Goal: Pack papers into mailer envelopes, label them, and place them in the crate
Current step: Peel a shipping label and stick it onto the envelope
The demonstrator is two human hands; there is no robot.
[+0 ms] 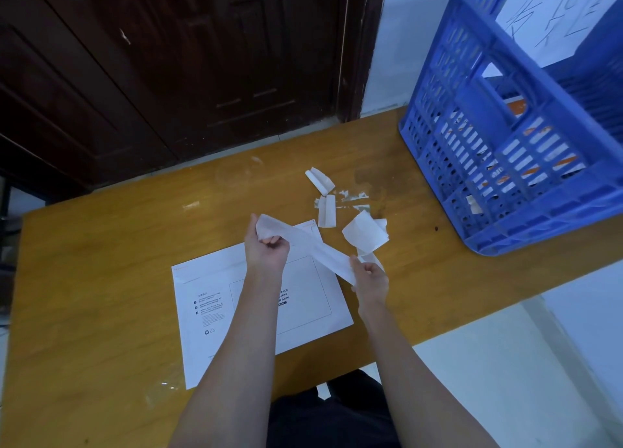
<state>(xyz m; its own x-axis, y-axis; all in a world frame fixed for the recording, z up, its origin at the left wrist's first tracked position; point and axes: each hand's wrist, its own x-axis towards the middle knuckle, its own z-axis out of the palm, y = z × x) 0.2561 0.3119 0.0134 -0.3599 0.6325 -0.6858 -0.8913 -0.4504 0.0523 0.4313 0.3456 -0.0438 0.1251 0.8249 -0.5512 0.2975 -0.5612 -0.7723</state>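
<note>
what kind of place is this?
Probably a makeshift mail-packing spot in an ordinary room: a wooden table by a dark panelled door, a white mailer envelope on it, and a blue plastic crate holding packed mailers.

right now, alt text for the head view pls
Both hands, left hand and right hand, hold a white paper strip above a white mailer envelope on a wooden table. A blue crate sits far right, beside paper scraps.

The crate (526,150) is blue with rows of little holes, the table (101,279) is yellow-brown wood, the envelope (215,285) is white with dark print, and the door (168,59) is dark brown.
</note>
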